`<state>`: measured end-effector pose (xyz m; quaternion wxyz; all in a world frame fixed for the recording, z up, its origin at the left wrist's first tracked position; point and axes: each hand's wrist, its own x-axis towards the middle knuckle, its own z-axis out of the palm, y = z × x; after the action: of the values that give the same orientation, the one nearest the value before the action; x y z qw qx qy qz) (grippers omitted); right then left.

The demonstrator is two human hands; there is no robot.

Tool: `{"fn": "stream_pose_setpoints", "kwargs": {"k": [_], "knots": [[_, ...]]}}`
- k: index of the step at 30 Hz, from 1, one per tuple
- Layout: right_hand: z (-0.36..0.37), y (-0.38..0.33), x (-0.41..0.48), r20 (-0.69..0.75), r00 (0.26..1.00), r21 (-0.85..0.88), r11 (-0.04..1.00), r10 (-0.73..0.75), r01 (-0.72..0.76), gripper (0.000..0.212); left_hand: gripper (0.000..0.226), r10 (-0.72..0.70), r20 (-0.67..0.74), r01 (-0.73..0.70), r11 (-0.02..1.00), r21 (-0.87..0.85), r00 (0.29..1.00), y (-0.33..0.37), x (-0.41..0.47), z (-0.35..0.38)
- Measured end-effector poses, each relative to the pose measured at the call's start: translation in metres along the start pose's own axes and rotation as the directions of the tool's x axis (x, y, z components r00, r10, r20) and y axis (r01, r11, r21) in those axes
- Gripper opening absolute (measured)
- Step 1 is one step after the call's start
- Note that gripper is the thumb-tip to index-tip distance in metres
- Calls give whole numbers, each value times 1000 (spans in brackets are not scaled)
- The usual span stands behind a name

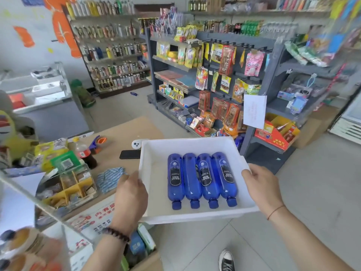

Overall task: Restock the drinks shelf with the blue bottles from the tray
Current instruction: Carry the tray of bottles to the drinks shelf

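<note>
A shallow white rectangular plastic tray (pixel 195 214) was held level in the air beside the tan wooden desk (pixel 125 133), the left hand (pixel 130 194) clamped over its left rim and the right hand (pixel 260 185) clamped over its right rim. 4 blue plastic bottles with black labels (pixel 201 179) lay on their sides in the tray, touching one another in a row, caps toward the person. The drinks shelf of assorted bottles (pixel 115 55) stood well apart, against the far wall across open floor. The likeliest trouble was rolling: the round bottles lay loose with bare tray floor to their left, so any tilt during the walk could send them sliding and shift the load against 1 hand. The grey snack rack (pixel 214 85) stood near on the right, and a swing of the tray could clip its hanging packets.
</note>
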<state>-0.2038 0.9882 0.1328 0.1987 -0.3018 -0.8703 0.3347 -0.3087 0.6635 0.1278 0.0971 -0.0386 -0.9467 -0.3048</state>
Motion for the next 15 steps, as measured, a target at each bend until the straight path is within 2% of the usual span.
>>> {"fn": "stream_pose_setpoints", "kwargs": {"k": [3, 11, 15], "knots": [[9, 1, 71, 49, 998, 13, 999, -45, 45, 22, 40, -38, -41, 37, 999, -31, 998, 24, 40, 25], [29, -15, 256, 137, 969, 55, 978, -207, 201, 25, 29, -167, -140, 166, 986, -20, 976, 84, 146, 88], [47, -18, 330, 177, 959, 94, 973, -224, 210, 28, 26, -220, -165, 222, 975, -10, 961, 107, 193, 114]]}}
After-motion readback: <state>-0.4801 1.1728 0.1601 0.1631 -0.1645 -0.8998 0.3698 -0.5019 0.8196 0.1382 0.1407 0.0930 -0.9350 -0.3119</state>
